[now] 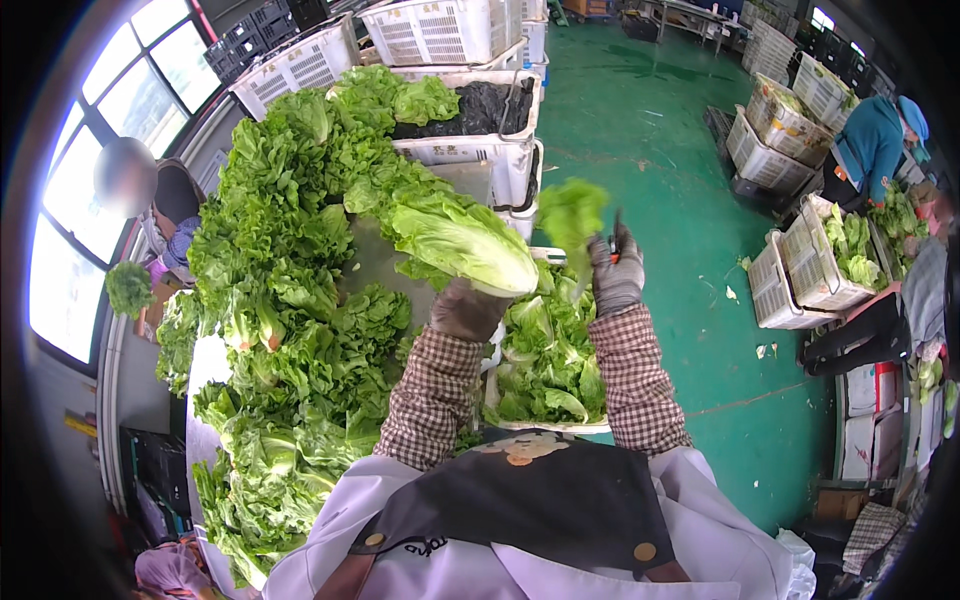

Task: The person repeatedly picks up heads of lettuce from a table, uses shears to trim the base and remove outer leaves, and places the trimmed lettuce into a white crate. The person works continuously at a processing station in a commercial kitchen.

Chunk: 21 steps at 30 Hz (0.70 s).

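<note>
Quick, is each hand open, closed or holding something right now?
Left hand: holding a lettuce head near its base.
Right hand: closed, seemingly holding a blurred lettuce leaf; the dark tip there is unclear.

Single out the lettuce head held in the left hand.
The long, pale head, its base facing right, in the gloved left hand; most others lie heaped on the table or in the white crate.

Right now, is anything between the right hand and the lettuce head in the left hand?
Yes: a blurred green leaf beside the right hand, on the side facing the lettuce head. Between leaf and head, nothing visible stands in the way; the crate of lettuce sits lower.
</note>
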{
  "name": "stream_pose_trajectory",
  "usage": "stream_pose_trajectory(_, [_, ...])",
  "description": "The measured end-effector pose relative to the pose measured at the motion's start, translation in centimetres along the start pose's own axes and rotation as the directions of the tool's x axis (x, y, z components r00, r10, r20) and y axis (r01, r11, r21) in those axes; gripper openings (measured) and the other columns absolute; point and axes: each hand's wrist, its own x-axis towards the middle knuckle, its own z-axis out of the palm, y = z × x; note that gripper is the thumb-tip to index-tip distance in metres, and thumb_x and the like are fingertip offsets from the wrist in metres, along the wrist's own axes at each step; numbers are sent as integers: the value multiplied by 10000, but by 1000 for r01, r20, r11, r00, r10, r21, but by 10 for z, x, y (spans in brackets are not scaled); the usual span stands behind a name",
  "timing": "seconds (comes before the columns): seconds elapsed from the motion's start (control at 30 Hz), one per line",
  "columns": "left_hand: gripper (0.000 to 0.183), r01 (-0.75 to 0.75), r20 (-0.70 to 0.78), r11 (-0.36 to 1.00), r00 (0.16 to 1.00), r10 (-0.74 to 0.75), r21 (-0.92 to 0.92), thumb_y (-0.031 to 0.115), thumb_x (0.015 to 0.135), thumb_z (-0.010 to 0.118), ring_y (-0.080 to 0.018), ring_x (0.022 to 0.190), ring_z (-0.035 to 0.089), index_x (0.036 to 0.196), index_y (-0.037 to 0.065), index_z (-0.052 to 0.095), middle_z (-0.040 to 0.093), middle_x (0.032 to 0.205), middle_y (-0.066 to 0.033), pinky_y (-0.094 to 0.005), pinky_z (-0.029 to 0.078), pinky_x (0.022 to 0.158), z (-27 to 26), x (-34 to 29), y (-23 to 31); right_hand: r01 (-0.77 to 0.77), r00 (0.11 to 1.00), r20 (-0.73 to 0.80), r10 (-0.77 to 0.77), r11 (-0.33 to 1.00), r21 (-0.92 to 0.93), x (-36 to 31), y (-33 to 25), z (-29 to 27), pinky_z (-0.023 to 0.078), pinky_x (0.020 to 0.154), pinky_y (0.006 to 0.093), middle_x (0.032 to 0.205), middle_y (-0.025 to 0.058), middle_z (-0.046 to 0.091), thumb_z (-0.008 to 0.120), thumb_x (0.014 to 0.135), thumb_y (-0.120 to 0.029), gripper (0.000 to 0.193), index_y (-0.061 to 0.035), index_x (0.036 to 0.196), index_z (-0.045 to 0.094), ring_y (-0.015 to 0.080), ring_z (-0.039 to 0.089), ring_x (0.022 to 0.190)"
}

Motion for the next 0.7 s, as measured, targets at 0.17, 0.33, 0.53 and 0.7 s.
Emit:
stream_pose_trajectory(0.17, [716, 105, 112, 799, 993, -48, -592, 169, 683, 733, -263, 1212, 410, 1299, 95, 376, 423, 1314, -98, -383, 322, 1045, 0, 8, 7, -603, 631, 759, 160, 716, 351, -44, -51, -9, 388, 414, 176, 847, 50, 620, 624, 814, -388, 489, -7, 1108, 544, 71, 535, 583])
stream_pose_trajectory(0.33, [746, 176, 64, 945, 984, -165, -275, 371, 779, 617, -288, 1238, 374, 1367, 81, 262, 352, 1367, -116, -439, 323, 1017, 6, 13, 20, -524, 771, 634, 60, 627, 577, -61, -68, -8, 363, 406, 156, 810, 35, 622, 719, 745, -166, 459, -25, 1139, 528, 56, 504, 498])
stream_pose_trajectory(0.53, [534, 57, -67, 998, 996, -54, 39, 263, 836, 591, -243, 1151, 469, 1287, 73, 376, 452, 1271, -120, -406, 429, 943, 2, 1, 17, -222, 845, 517, -136, 790, 571, -72, -57, 10, 450, 857, 269, 1106, 105, 578, 722, 734, -103, 505, 19, 1175, 508, 150, 539, 996])
stream_pose_trajectory(0.7, [587, 1, -149, 992, 989, -20, -127, 224, 757, 683, -258, 1085, 520, 1251, 55, 414, 512, 1197, -113, -411, 452, 911, 32, -2, 29, -636, 743, 586, 324, 616, 465, -59, -88, -5, 454, 555, 238, 937, 61, 631, 618, 822, -369, 438, -9, 1066, 568, 111, 578, 715])
